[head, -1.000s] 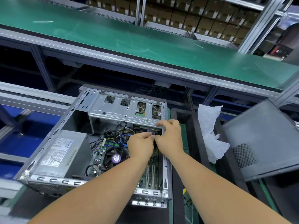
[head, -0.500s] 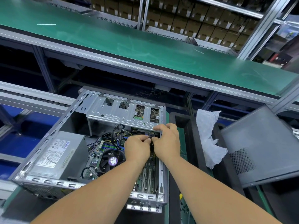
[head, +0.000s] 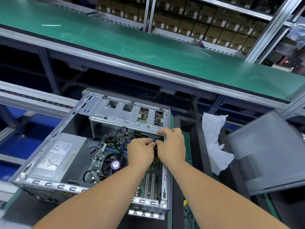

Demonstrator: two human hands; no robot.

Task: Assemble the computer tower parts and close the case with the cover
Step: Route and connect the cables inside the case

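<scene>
An open metal computer case [head: 49,142] lies on its side in front of me. Inside it are a grey power supply [head: 57,154], a black CPU fan [head: 113,162] and a drive cage [head: 125,113] at the far end. Both my hands meet just below the cage's right end. My left hand [head: 140,151] and my right hand [head: 171,146] pinch a small black cable connector [head: 153,140] between their fingertips. My right index finger rests on the cage's edge. The dark grey side cover [head: 267,152] leans at the right.
White crumpled wrapping [head: 216,144] lies between the case and the cover, over a black foam tray [head: 186,123]. A green conveyor shelf [head: 148,47] runs across above the case. Cardboard boxes [head: 206,22] fill racks behind it.
Both hands stayed together at the connector under the drive cage, fingers shifting slightly. The whole view drifted a little as my head moved.
</scene>
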